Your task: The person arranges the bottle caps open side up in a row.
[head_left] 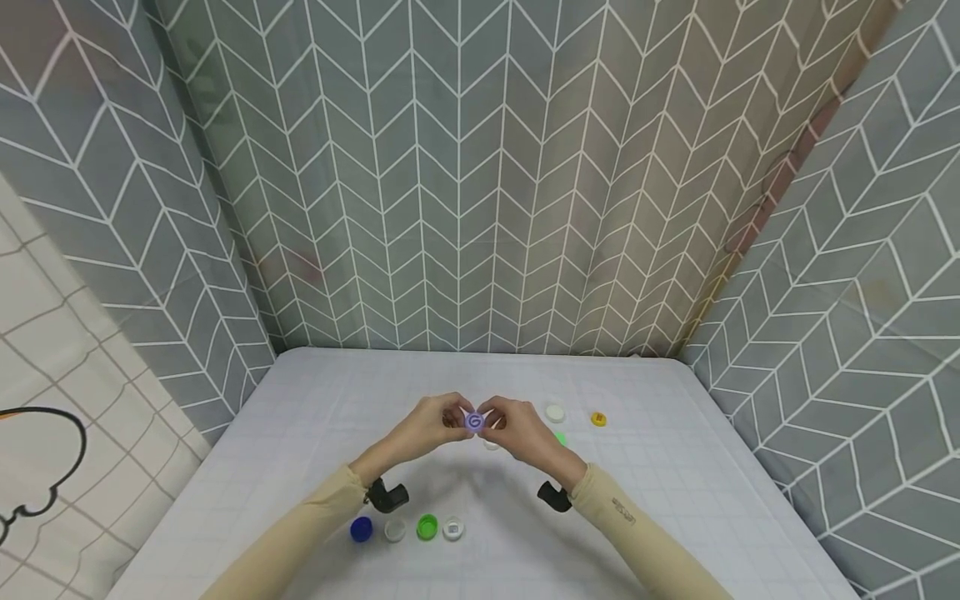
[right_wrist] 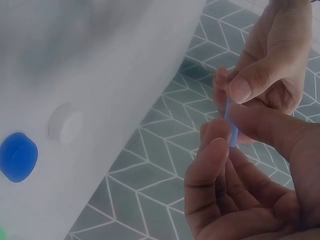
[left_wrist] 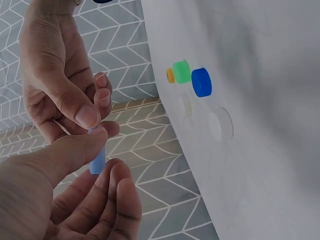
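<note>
A light purple bottle cap (head_left: pixel 474 422) is held up over the table, its face with a curved mark turned toward the head camera. My left hand (head_left: pixel 433 422) pinches its left edge between thumb and fingers. From the other side, my right hand (head_left: pixel 523 429) pinches the right edge. Both wrist views show the cap (left_wrist: pixel 97 162) edge-on, its rim partly covered by thumbs and fingertips. Behind the right hand, a green cap (head_left: pixel 560 437) and a white cap (head_left: pixel 491 445) are partly hidden. A blue cap (left_wrist: pixel 201 82) also shows near them in the left wrist view.
On the white-covered table (head_left: pixel 337 383), a white cap (head_left: pixel 555 412) and a yellow cap (head_left: pixel 598 419) lie to the right. Along the front stands a row: blue cap (head_left: pixel 362 529), whitish cap (head_left: pixel 394 530), green cap (head_left: pixel 427 527) and white cap (head_left: pixel 453 528). Patterned curtains (head_left: pixel 465 208) surround the table.
</note>
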The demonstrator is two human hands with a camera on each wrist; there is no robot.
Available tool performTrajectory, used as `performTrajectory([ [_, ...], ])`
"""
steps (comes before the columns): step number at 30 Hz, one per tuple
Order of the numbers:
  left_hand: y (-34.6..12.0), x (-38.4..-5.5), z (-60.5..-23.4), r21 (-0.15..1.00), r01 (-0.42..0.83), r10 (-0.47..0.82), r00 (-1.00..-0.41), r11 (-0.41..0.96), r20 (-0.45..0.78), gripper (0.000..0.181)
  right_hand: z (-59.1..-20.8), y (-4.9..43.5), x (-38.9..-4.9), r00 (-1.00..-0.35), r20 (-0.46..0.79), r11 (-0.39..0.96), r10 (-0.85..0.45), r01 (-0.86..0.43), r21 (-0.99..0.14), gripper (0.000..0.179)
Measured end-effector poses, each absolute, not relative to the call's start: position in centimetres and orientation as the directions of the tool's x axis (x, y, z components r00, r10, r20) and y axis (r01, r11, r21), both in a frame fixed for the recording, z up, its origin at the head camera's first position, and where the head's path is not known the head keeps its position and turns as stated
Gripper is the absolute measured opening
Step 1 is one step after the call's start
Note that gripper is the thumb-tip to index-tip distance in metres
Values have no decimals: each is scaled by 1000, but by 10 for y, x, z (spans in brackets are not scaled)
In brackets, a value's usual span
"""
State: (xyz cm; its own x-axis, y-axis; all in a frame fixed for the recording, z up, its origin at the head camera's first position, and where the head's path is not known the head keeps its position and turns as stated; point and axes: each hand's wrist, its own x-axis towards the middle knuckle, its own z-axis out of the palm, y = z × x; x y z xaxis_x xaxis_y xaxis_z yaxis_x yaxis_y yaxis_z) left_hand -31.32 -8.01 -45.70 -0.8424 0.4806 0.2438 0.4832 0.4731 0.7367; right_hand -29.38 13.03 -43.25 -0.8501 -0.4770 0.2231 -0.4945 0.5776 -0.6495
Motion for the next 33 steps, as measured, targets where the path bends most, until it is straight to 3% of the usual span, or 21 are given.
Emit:
performTrajectory([
  [23, -71, -298, -458, 738, 501, 490, -831, 453, 264, 29, -436, 137, -283, -860, 233, 578, -454, -483, -658, 25],
  [33, -70, -295, -451, 779, 455, 431, -862, 431, 266, 31, -430, 135, -284, -861, 289, 586, -418, -499, -639, 20],
])
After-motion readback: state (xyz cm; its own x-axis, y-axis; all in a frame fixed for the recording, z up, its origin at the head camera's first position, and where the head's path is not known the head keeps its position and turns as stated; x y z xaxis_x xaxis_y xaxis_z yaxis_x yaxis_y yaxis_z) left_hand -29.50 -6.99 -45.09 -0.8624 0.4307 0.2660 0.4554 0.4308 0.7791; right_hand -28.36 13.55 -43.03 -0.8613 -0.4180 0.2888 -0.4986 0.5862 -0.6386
